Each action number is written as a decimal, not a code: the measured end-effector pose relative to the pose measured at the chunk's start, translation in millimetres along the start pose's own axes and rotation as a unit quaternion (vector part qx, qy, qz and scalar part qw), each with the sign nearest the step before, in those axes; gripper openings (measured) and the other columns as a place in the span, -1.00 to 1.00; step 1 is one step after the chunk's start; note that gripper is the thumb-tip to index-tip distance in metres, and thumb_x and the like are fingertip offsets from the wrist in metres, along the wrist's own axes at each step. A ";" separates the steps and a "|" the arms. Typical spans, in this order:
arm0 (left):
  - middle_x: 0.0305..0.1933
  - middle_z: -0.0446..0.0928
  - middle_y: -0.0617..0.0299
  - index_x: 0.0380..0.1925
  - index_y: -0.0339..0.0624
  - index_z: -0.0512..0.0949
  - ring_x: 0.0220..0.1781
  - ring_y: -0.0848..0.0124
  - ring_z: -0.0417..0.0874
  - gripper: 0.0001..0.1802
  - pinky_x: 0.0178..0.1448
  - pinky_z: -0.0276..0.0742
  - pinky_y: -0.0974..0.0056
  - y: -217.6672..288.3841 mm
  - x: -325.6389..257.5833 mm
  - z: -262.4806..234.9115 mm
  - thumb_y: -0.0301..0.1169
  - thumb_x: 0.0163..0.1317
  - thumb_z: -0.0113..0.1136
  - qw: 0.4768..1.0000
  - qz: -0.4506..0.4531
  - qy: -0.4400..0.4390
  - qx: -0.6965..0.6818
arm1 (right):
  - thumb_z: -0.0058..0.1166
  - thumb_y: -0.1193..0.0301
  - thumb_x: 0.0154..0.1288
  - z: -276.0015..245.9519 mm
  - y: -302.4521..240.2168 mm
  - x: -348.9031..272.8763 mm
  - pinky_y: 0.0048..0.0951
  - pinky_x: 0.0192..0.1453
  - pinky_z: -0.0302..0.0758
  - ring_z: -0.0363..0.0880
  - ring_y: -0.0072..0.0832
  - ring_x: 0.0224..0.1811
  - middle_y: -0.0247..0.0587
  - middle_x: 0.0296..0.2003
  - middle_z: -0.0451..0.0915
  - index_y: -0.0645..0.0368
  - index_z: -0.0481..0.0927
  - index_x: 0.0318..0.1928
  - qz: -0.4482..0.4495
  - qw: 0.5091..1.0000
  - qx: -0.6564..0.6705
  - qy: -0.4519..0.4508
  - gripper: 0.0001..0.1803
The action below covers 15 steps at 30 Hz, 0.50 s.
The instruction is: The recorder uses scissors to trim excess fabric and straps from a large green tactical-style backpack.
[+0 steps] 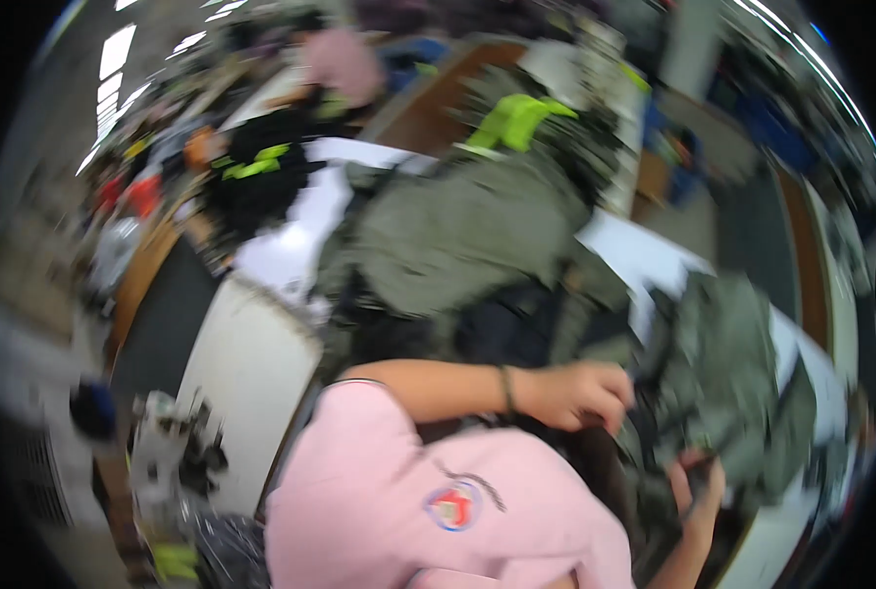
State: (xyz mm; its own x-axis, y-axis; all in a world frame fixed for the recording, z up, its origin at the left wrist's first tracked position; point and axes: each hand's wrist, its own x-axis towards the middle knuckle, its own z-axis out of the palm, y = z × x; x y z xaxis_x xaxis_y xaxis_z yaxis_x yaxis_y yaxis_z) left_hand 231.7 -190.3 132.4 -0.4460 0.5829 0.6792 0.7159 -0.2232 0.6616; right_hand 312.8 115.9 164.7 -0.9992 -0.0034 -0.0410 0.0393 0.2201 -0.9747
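Note:
Both of my hands are at the right, beside an olive-green garment point(727, 363) draped over the table's right side. My left hand point(577, 395) reaches across in front of my pink shirt, its fingers curled inward at the garment's near-left edge. What those fingers hold, if anything, is hidden by blur. Lower and farther right, my right hand point(698, 486) has thumb and fingers closed around a small dark piece, too smeared to name. Dark cloth hangs between the two hands. A larger olive-green garment point(457, 236) lies spread ahead of me, with darker cloth along its near side.
Bright yellow-green strips point(516, 120) lie on the far pile. A black heap point(261, 177) with similar strips stands far left. A white board point(251, 344) is at my left, near plastic bags point(217, 535). Another person in pink point(340, 67) works farther back.

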 end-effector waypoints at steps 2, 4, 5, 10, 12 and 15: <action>-0.20 0.49 0.21 -0.37 -0.09 0.64 -0.10 0.20 0.53 -0.75 -0.06 0.46 0.18 6.4 1.3 -7.2 -0.68 -0.04 0.23 0.998 -0.030 -0.027 0.040 | 0.47 0.48 -0.05 -8.8 -14.2 9.1 -0.43 -0.29 0.44 0.44 -0.44 -0.47 -0.33 -0.49 0.51 0.21 0.49 -0.32 -0.074 0.971 -0.208 -0.087 -0.64; -0.23 0.47 0.21 -0.37 -0.10 0.64 -0.14 0.22 0.52 -0.69 -0.09 0.46 0.20 12.3 -3.7 -10.8 -0.73 -0.10 0.19 0.997 -0.057 -0.037 0.038 | 0.57 0.17 -0.29 -8.8 -32.9 14.5 -0.30 -0.28 0.30 0.43 -0.29 -0.49 -0.34 -0.53 0.50 0.14 0.51 -0.36 -0.192 0.906 -0.358 -0.121 -0.45; -0.25 0.46 0.22 -0.40 -0.10 0.62 -0.16 0.22 0.51 -0.70 -0.09 0.46 0.21 9.5 -3.9 -11.9 -0.74 -0.11 0.18 0.996 -0.061 -0.040 0.045 | 0.58 0.08 -0.36 -9.3 -33.4 11.6 -0.28 -0.29 0.25 0.42 -0.26 -0.50 -0.34 -0.53 0.50 0.12 0.51 -0.36 -0.195 0.891 -0.388 -0.129 -0.40; -0.24 0.46 0.23 -0.38 -0.10 0.65 -0.22 0.25 0.50 -0.63 -0.14 0.43 0.24 3.7 0.5 -3.7 -0.78 -0.18 0.18 0.996 -0.052 -0.068 0.025 | 0.55 0.04 -0.36 -20.6 -31.2 -11.0 -0.33 -0.31 0.20 0.42 -0.32 -0.52 -0.34 -0.58 0.43 0.12 0.49 -0.39 -0.200 0.876 -0.423 -0.120 -0.38; -0.22 0.47 0.22 -0.37 -0.10 0.68 -0.20 0.24 0.50 -0.61 -0.13 0.42 0.23 4.2 0.9 -0.9 -0.79 -0.20 0.16 0.995 -0.055 -0.076 0.027 | 0.56 0.07 -0.38 -22.1 -29.2 -14.6 -0.33 -0.33 0.19 0.37 -0.31 -0.56 -0.33 -0.60 0.40 0.14 0.47 -0.40 -0.220 0.871 -0.423 -0.119 -0.38; -0.22 0.47 0.23 -0.37 -0.08 0.68 -0.21 0.25 0.50 -0.59 -0.13 0.41 0.24 6.4 1.6 1.7 -0.80 -0.21 0.16 0.995 -0.053 -0.079 0.033 | 0.59 0.11 -0.40 -22.7 -27.2 -15.9 -0.31 -0.35 0.22 0.36 -0.29 -0.57 -0.32 -0.60 0.41 0.14 0.48 -0.43 -0.221 0.882 -0.400 -0.114 -0.40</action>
State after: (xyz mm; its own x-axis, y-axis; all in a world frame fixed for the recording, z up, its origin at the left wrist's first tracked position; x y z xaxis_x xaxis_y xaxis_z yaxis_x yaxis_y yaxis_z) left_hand 236.4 -189.5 137.2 -0.4354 0.7166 0.5449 0.7048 -0.1053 0.7016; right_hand 327.4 132.1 196.8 -0.8826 -0.4374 0.1725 -0.4661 0.7657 -0.4432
